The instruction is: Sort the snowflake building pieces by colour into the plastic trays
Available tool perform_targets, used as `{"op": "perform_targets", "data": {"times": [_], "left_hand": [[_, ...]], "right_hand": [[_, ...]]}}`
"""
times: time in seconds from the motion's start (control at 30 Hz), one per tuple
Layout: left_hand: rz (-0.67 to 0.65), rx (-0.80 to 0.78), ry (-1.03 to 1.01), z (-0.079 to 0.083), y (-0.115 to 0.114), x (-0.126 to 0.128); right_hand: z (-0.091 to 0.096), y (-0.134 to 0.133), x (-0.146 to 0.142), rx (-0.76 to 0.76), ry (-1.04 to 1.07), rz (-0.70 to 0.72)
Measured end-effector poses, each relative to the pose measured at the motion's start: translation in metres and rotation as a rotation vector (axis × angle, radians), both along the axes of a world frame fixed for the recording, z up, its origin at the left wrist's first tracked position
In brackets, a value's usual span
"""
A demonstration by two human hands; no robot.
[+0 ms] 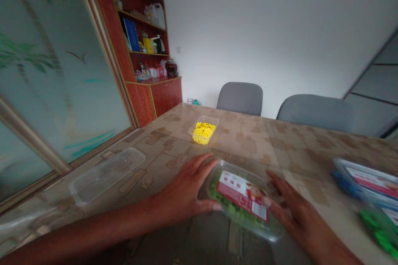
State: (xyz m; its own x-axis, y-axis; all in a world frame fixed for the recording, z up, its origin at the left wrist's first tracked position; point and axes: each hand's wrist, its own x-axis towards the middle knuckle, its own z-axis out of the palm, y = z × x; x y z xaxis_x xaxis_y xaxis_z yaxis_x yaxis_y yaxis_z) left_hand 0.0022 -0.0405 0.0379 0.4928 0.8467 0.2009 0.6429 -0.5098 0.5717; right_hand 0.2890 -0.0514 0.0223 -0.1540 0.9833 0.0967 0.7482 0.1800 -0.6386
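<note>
A lidded clear plastic container (230,211) with a red and white label and green pieces inside is between my hands, close in front of me. My left hand (189,186) grips its left end, fingers along the far side and thumb at the near edge. At the other end, my right hand (295,211) holds the right side, its thumb over the lid by the label. Farther back on the table stands an uncovered clear tub of yellow pieces (203,130). A clear plastic lid (107,176) lies flat to the left.
At the right edge are a labelled container with blue contents (348,184) and another with green pieces (377,230). Two grey chairs (239,97) stand behind the patterned table (248,132). A red shelf unit (143,99) and frosted glass panels (62,91) are at the left.
</note>
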Motion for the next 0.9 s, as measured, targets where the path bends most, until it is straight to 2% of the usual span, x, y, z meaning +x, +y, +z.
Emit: {"op": "perform_targets", "data": {"times": [0.07,0.13,0.23,0.37,0.43,0.5,0.6,0.67,0.73,0.9], "left_hand": [[0.039,-0.023,-0.054,-0.001,0.005,-0.002],[0.041,-0.133,-0.144,-0.004,0.009,-0.004],[0.033,-0.417,-0.356,-0.01,0.014,-0.005],[0.088,-0.756,-0.593,-0.019,0.017,-0.001],[0.12,-0.806,-0.669,-0.023,0.017,0.002],[0.116,-0.811,-0.694,-0.024,0.016,0.002],[0.053,-0.835,-0.611,-0.021,0.014,0.0],[0.001,-0.887,-0.541,-0.017,0.012,-0.001],[-0.017,-0.942,-0.544,-0.014,0.01,-0.001],[0.063,-1.011,-0.784,-0.017,0.003,0.008]], "right_hand": [[-0.005,0.0,-0.002,-0.105,0.088,-0.069],[-0.011,0.0,-0.005,-0.202,0.182,-0.075],[-0.016,0.003,-0.009,-0.182,0.285,-0.09],[-0.01,0.011,-0.009,-0.155,0.422,-0.157],[-0.008,0.013,-0.006,-0.194,0.481,-0.171],[-0.008,0.012,-0.002,-0.305,0.481,-0.143],[-0.013,0.009,0.002,-0.565,0.402,-0.018],[-0.013,0.007,0.003,-0.647,0.385,0.029],[-0.011,0.004,0.0,-0.644,0.41,0.02],[-0.004,0.001,-0.012,-0.581,0.561,-0.081]]}}
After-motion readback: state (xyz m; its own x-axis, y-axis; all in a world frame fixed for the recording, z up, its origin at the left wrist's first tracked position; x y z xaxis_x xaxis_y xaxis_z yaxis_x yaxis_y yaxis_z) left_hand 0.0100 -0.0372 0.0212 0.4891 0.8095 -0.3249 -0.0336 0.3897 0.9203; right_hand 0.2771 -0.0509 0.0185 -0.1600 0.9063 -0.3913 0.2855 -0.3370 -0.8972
